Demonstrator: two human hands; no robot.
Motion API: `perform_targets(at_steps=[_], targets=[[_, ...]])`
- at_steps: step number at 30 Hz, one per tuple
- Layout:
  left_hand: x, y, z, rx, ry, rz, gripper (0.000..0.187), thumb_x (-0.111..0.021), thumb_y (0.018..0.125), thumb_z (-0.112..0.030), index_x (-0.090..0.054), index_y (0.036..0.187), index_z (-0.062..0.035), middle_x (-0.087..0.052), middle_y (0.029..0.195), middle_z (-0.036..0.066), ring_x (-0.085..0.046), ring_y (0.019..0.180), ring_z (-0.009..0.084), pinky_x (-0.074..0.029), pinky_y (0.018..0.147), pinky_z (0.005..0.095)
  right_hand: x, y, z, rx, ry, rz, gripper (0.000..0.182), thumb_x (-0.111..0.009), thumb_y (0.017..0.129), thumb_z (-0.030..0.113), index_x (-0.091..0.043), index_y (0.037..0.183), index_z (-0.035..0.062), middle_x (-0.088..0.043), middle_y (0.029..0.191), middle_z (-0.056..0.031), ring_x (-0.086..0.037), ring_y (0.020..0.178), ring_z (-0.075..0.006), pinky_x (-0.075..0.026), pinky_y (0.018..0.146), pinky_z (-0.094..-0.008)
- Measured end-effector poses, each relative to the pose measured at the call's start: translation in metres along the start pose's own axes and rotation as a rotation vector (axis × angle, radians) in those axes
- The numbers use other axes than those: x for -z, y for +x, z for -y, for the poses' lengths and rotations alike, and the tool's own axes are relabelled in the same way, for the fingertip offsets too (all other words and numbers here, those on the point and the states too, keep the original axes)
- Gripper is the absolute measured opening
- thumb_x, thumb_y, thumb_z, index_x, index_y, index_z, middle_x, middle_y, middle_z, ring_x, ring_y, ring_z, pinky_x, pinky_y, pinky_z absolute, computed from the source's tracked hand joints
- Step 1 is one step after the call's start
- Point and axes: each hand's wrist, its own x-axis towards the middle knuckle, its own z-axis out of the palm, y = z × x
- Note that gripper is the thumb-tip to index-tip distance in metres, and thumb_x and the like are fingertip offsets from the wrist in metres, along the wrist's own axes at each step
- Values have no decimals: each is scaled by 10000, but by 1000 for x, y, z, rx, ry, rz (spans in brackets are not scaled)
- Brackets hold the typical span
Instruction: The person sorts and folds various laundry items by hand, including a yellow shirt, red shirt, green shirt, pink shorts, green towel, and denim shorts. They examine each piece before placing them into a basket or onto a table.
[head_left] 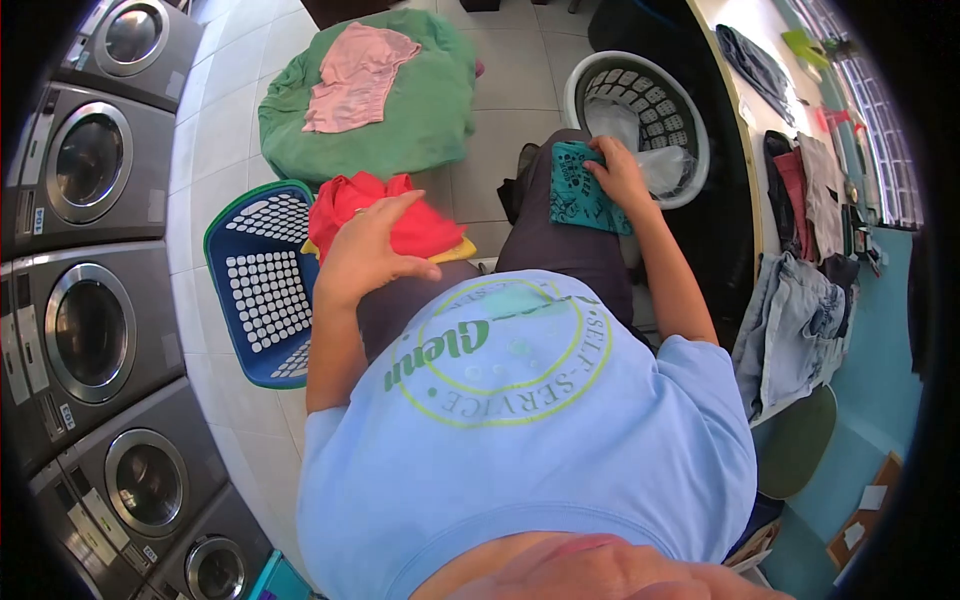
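My left hand [370, 250] hovers with fingers spread over a folded red garment [425, 225] at my left thigh. It looks empty, and a strip of yellow cloth [460, 250] shows under the red one. On my right thigh lies a folded teal printed cloth [578, 195]. My right hand [618, 175] has its fingers bent over that cloth's upper right edge, gripping it. Part of the red garment is hidden behind my left hand.
A blue basket [225, 290] with a green rim stands at left. Ahead, a pink garment [358, 75] lies on a large green cloth bundle [430, 110]. A white-rimmed basket [700, 150] holds clear plastic. Washing machines [90, 335] line the left; clothes [795, 320] lie along the right.
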Motion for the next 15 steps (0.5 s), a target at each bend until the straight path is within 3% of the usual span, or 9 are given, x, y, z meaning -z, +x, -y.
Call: perform_targets(at_steps=[1,6,9,10,13,15], targets=[[-3,6,-6,12,-37,40,856,-788,586,-506,-522,1265,-60,-563,1228,170,-545,1118,325,-433,927,396,1,0,1,-58,-36,-8,289,-703,762,137,-561,994,40,-616,966,-155,-593,888,-357,-469,744,-415],[-19,27,-30,61,-94,-14,785,-745,671,-503,-515,1276,-58,-579,1197,178,-565,1100,303,-443,906,366,6,-4,25,-383,-168,-65,283,-711,759,194,-558,945,45,-620,905,-155,-588,878,-362,-465,707,-420],[-22,32,-36,110,-210,88,705,-692,758,-465,-492,1302,-65,-573,1201,177,-570,1095,294,-441,909,357,-2,-10,23,-214,-253,-105,236,-690,779,185,-565,914,38,-613,862,-146,-595,839,-364,-464,697,-429],[-21,33,-39,132,-258,144,672,-670,791,-451,-482,1312,-69,-566,1212,174,-569,1096,294,-441,912,359,3,-9,40,-79,-111,-73,209,-680,784,172,-569,902,39,-609,843,-140,-595,816,-365,-466,693,-429],[-27,39,-64,-222,-209,-72,627,-695,813,-297,-446,1343,-73,-531,1269,149,-562,1106,272,-440,927,362,21,-8,114,280,259,74,129,-649,787,81,-584,883,23,-602,787,-112,-595,719,-346,-474,658,-402],[-28,45,-83,-285,-462,-83,627,-704,800,-179,-431,1353,-70,-503,1303,136,-550,1120,236,-444,929,354,41,-11,154,399,348,206,118,-641,777,14,-596,885,2,-609,771,-99,-598,676,-318,-483,631,-366]])
